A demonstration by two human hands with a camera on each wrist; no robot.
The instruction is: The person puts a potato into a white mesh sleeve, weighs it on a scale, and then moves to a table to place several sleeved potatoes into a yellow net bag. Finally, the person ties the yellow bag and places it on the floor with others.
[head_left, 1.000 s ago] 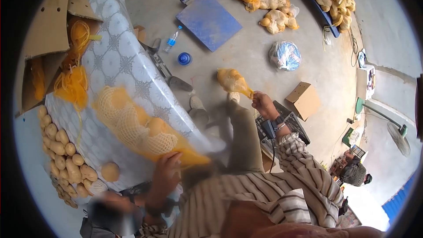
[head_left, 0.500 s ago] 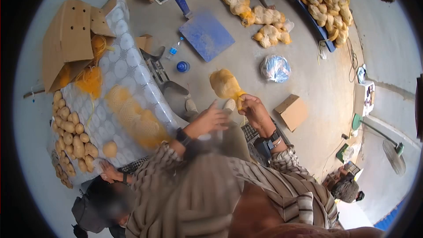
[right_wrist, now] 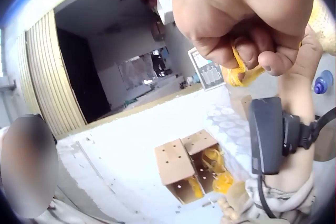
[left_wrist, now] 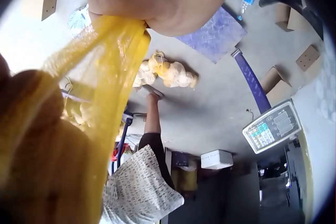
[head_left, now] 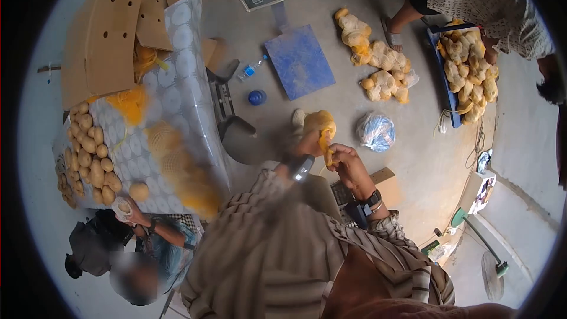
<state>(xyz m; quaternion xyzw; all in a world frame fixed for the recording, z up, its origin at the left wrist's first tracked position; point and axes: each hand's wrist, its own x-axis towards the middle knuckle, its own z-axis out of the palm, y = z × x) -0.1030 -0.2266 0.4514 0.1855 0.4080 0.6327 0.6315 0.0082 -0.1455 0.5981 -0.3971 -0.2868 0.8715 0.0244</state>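
A yellow mesh bag of potatoes [head_left: 321,121] hangs in front of me, its gathered neck between both hands. My right hand [head_left: 349,166] grips the twisted end of the neck; the right wrist view shows its fingers curled around the yellow netting [right_wrist: 237,78]. On the other side, my left hand [head_left: 306,143] is close below the bag's body. In the left wrist view, that hand [left_wrist: 157,3] holds the stretched yellow mesh [left_wrist: 113,50]. Another filled mesh bag [head_left: 171,159] lies on the table [head_left: 183,74] to my left, blurred.
Loose potatoes [head_left: 88,153] and yellow nets [head_left: 130,105] lie on the table beside a cardboard box [head_left: 103,41]. A blue platform scale [head_left: 298,62], filled bags [head_left: 384,53] and a loaded blue cart [head_left: 440,74] stand ahead. One person [head_left: 159,230] sits at left; another [head_left: 472,0] bends over the cart.
My left hand has left the mesh bag on the table, moved right through the air with fingers spread, and taken hold of the hanging bag's neck. My right hand keeps its grip.
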